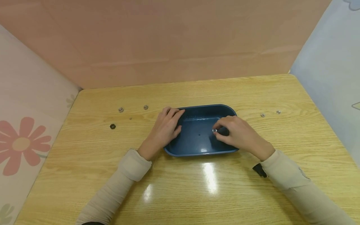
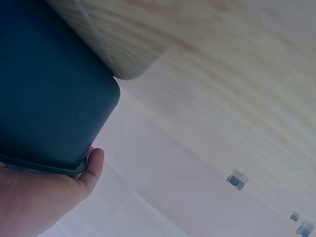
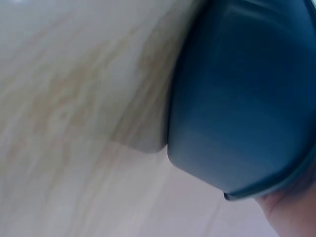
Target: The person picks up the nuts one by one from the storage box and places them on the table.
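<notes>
A blue plastic tray (image 1: pixel 194 125) with rounded corners stands on the wooden table. My left hand (image 1: pixel 166 126) grips its left rim; in the left wrist view a finger (image 2: pixel 94 170) bends round the rim's corner. Inside the tray's right half, my right hand (image 1: pixel 234 131) pinches a shiny metal nut (image 1: pixel 214 130) between thumb and fingertips, above the tray floor. A tiny dark spot shows on that floor; I cannot tell what it is. In the right wrist view the tray's wall (image 3: pixel 232 123) hides the fingers and the nut.
Left of the tray lie two silver nuts (image 1: pixel 121 109), a black nut (image 1: pixel 112 126) and a tiny nut (image 1: pixel 130 118). Two small nuts (image 1: pixel 262 115) lie to the right. A black object (image 1: pixel 259 170) shows by the right sleeve. Partitions border the table's back and sides.
</notes>
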Tool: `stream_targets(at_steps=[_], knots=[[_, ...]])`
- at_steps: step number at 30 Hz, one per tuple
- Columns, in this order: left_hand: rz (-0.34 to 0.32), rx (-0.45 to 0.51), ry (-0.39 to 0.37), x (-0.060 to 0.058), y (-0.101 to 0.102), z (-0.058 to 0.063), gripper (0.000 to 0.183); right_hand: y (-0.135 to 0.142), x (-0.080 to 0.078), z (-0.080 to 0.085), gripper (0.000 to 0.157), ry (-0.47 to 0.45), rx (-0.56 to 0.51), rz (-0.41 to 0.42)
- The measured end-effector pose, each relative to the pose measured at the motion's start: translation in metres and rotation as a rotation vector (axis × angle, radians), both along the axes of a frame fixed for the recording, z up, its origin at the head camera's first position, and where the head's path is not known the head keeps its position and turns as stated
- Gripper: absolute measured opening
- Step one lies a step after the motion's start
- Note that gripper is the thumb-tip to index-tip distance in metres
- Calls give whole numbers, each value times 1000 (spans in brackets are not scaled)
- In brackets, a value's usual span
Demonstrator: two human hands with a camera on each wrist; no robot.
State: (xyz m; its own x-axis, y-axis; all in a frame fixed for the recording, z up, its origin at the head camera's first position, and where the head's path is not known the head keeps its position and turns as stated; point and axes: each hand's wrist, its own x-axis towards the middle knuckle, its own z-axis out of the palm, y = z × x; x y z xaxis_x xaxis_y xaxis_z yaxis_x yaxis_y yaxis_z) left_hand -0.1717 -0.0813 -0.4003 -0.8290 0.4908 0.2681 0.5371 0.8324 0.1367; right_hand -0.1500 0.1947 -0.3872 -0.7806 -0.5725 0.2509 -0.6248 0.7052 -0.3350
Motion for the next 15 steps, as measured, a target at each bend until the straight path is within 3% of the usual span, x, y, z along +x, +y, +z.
stream_targets(at_steps=[7, 15], knots=[[1, -5, 6, 1, 0, 0, 58, 12, 1, 8, 12, 26, -37, -34], [9, 4, -4, 2, 1, 1, 57, 29, 0, 11, 18, 180, -111, -61]])
